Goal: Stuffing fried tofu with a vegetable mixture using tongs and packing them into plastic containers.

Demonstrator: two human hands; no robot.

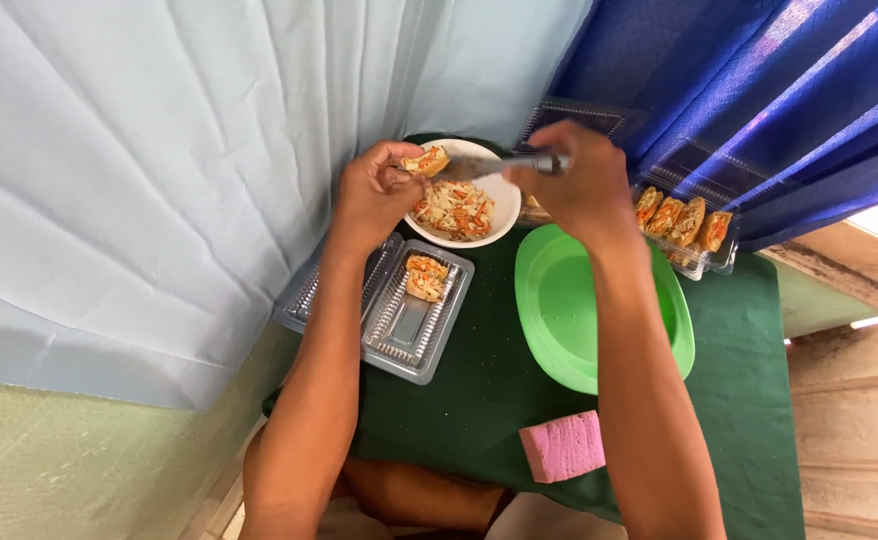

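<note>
My left hand holds a small piece of bread topped with orange-and-white filling over a white bowl. The bowl holds more of the same chopped mix. My right hand grips a metal knife whose blade tip reaches the bread piece. Below the bowl lies an open clear plastic tray with one filled bread piece at its far end.
A green plastic plate lies on the dark green tablecloth. Another clear tray of several filled pieces sits at the right by a blue curtain. A pink sponge lies near the front edge. Pale cloth hangs at the left.
</note>
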